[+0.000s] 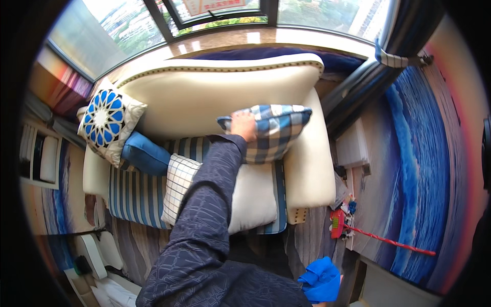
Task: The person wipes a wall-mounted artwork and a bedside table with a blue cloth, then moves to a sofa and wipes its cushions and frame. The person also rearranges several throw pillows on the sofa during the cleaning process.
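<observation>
My left hand (243, 124) reaches forward and grips the upper left edge of a blue, brown and white checked cushion (274, 134), tilted against the right part of a cream sofa (222, 90). At the lower right, a bunched blue cloth (321, 279) is in my right hand (319, 304), which the cloth mostly hides. Below the checked cushion a plain white cushion (253, 195) lies on the striped seat, partly behind my sleeve. Left of my forearm is a white grid-patterned cushion (178, 188). A blue cushion (145, 153) and a patterned cushion (103, 121) lean at the left arm.
Behind the sofa run a stone windowsill (230, 38) and windows. A tied grey curtain (358, 88) hangs at the right. On the floor beside the sofa is a red toy-like object (337, 224) near a red twisted stick (391, 241). White furniture (92, 257) stands lower left.
</observation>
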Tool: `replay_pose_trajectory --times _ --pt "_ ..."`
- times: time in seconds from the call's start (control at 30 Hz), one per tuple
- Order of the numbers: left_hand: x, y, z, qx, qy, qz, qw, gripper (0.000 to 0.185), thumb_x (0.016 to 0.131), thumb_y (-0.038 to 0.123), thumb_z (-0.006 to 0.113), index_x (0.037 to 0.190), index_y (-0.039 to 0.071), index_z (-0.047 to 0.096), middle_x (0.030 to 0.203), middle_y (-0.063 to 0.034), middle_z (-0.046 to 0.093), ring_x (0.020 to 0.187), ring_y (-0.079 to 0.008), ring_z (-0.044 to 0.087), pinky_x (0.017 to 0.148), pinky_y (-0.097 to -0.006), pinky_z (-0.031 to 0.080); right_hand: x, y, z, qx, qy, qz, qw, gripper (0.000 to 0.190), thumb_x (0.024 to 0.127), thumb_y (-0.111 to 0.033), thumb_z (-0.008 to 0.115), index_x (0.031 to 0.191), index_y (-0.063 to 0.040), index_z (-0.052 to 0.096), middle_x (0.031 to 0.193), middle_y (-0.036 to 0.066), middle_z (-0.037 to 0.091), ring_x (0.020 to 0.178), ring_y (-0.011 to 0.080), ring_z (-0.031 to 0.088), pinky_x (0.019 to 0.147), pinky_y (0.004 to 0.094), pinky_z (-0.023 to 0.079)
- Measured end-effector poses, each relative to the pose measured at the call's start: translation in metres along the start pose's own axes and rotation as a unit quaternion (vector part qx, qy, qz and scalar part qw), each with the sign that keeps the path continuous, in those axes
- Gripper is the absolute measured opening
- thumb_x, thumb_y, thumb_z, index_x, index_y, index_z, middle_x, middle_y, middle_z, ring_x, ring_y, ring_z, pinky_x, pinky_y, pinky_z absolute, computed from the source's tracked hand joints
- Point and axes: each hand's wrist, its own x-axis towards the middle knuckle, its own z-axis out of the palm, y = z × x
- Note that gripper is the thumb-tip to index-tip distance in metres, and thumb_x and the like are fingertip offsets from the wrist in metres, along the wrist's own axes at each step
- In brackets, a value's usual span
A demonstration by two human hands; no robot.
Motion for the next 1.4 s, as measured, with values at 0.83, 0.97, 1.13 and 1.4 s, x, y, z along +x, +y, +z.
replay_pose_trajectory --times 0.83,0.97,1.13,1.4 --pt "-0.319 -0.136 -0.082 -0.753 0.310 -0.263 0.517 0.046 0.088 0.008 0.076 0.130 -0.003 0.062 0.118 -0.0085 0.069 0.105 -0.0215 0.066 0.097 -0.0346 0.051 0.076 0.070 0.073 0.028 -0.250 0.076 0.965 0.079 0.105 -0.065 0.021 0.148 -0.005 0.049 0.128 0.018 0.066 0.101 0.0361 0.065 0.083 0.0500 0.057" --pt "-0.405 -0.087 0.033 -0.816 0.293 -0.439 0.236 0.033 0.093 0.016 0.075 0.120 0.000 0.065 0.116 -0.0091 0.069 0.101 -0.0244 0.069 0.093 -0.0416 0.055 0.098 0.078 0.083 -0.020 -0.230 0.089 0.969 0.085 0.103 -0.072 0.022 0.153 -0.007 0.046 0.138 0.015 0.063 0.116 0.0353 0.062 0.099 0.0497 0.052" --pt "-0.485 -0.079 0.189 -0.729 0.170 -0.642 0.169 0.061 0.096 0.041 0.074 0.132 -0.005 0.060 0.131 -0.0160 0.067 0.113 -0.0301 0.066 0.101 -0.0449 0.049 0.112 0.085 0.085 -0.050 -0.259 0.134 0.955 0.080 0.105 -0.068 0.022 0.150 -0.007 0.048 0.138 0.016 0.063 0.117 0.0358 0.062 0.100 0.0508 0.051" --pt "-0.482 -0.118 0.154 -0.618 0.191 -0.631 0.429 0.060 0.093 0.048 0.074 0.108 -0.009 0.067 0.105 -0.0153 0.070 0.091 -0.0229 0.063 0.086 -0.0398 0.050 0.105 0.078 0.097 -0.057 -0.236 0.151 0.958 0.076 0.107 -0.064 0.023 0.150 -0.007 0.048 0.140 0.017 0.061 0.122 0.0382 0.060 0.105 0.0529 0.048"
